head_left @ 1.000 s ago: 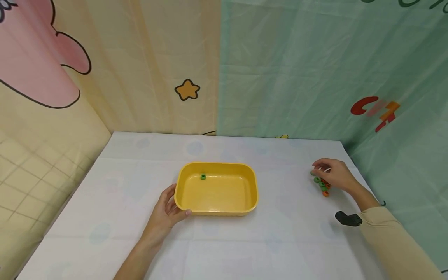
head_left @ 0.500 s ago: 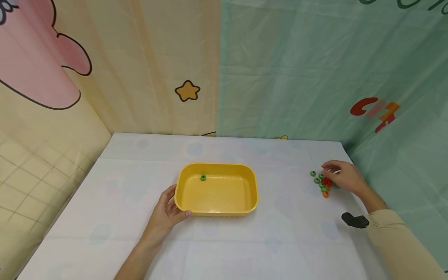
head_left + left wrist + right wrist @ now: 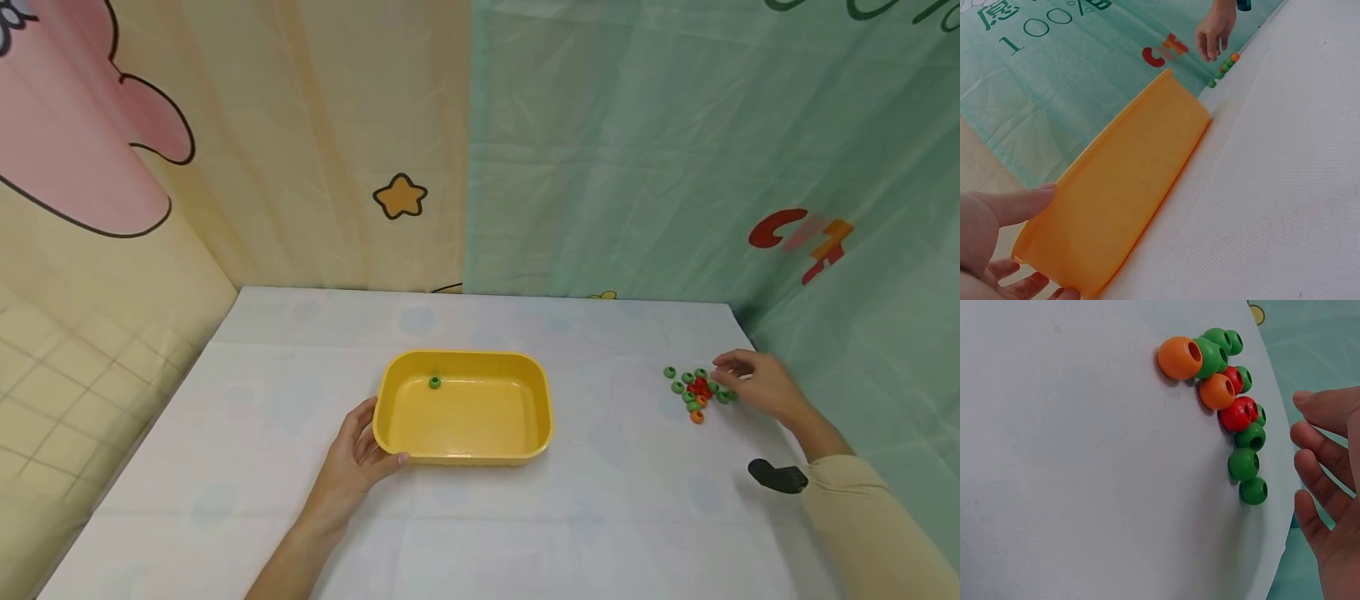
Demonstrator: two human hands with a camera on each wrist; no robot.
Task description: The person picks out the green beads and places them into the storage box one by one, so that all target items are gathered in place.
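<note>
My left hand [image 3: 356,454] holds the left end of a yellow plastic tray [image 3: 480,421], thumb on the rim and fingers around the corner. One green bead [image 3: 435,382] lies inside the tray, near its back left. At the right of the table my right hand [image 3: 761,387] hovers beside a cluster of loose beads, with its fingers loosely bent and nothing visible between them. The right wrist view shows orange beads [image 3: 1179,358], red beads [image 3: 1235,417] and green beads [image 3: 1244,464], all with holes, grouped on the cloth. The fingers are apart from them there.
A white cloth [image 3: 585,517] covers the table, whose right edge [image 3: 742,329] runs close to the beads. Printed curtains [image 3: 600,167] hang behind the table and along both sides. A black object [image 3: 777,477] sits at the right sleeve's cuff.
My right hand has moved to the right across the cluster, uncovering more green and red beads. My left hand and the tray stay where they were.
</note>
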